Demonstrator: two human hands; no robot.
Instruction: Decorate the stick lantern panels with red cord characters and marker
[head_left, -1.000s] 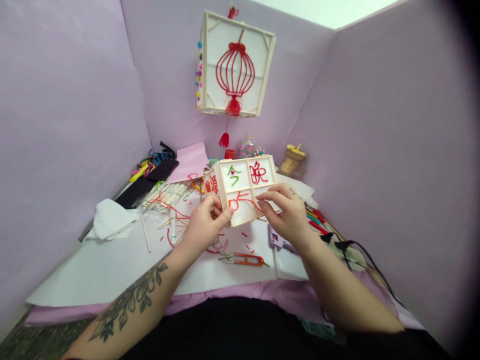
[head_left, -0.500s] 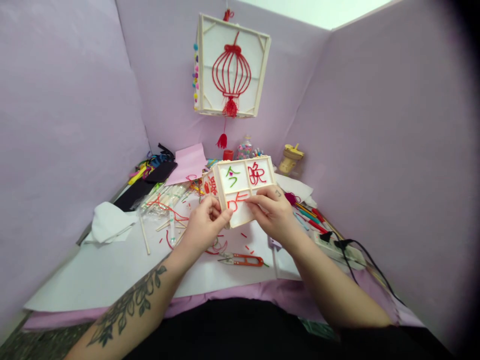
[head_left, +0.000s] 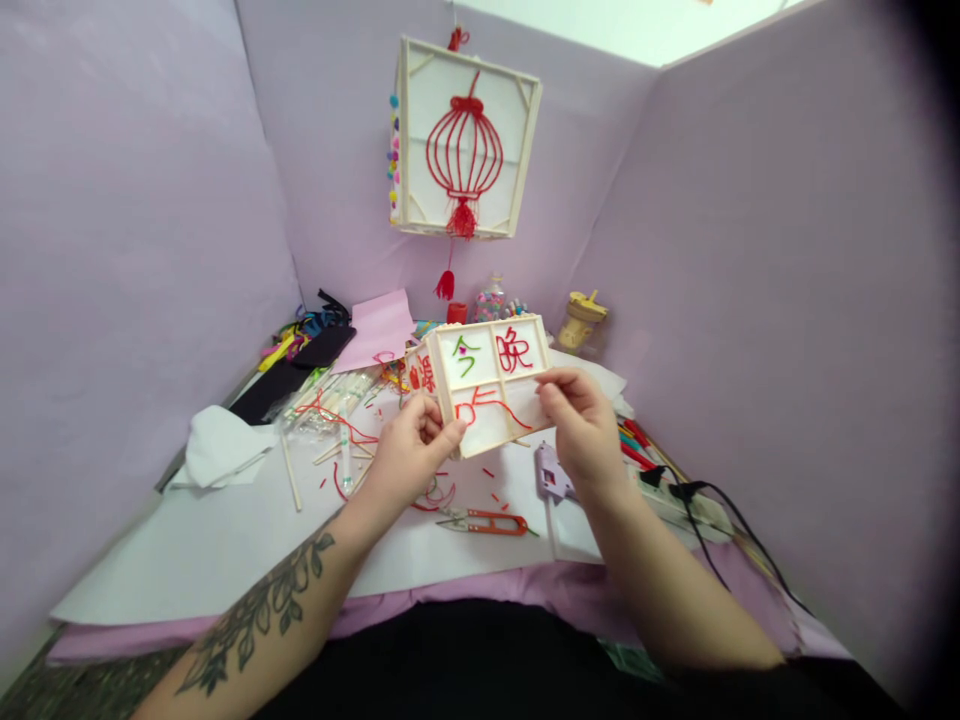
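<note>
My left hand (head_left: 418,440) grips the lower left corner of a small wooden-framed lantern box (head_left: 491,380) with white paper panels. Its front face has panes bearing a green yarn character (head_left: 466,354) and a red one (head_left: 515,350) on top. Below, orange-red yarn (head_left: 466,414) forms part of a character, and a strand trails right across the lower panes. My right hand (head_left: 581,420) is closed in a pinch by the box's right edge; what its fingertips hold, if anything, is hidden. The box's left side carries another red character.
Orange thread snips (head_left: 491,522) lie below the box among red yarn scraps. A lilac glue gun (head_left: 553,473) is beside my right wrist, near a power strip (head_left: 701,512). A larger lantern (head_left: 517,130) hangs above. Bagged sticks (head_left: 341,390) and white cloth (head_left: 223,445) are left.
My right hand has moved right, from the red yarn in the lower panes to the box's right edge. The trailing strand and glue gun are now exposed. My left hand has stayed put.
</note>
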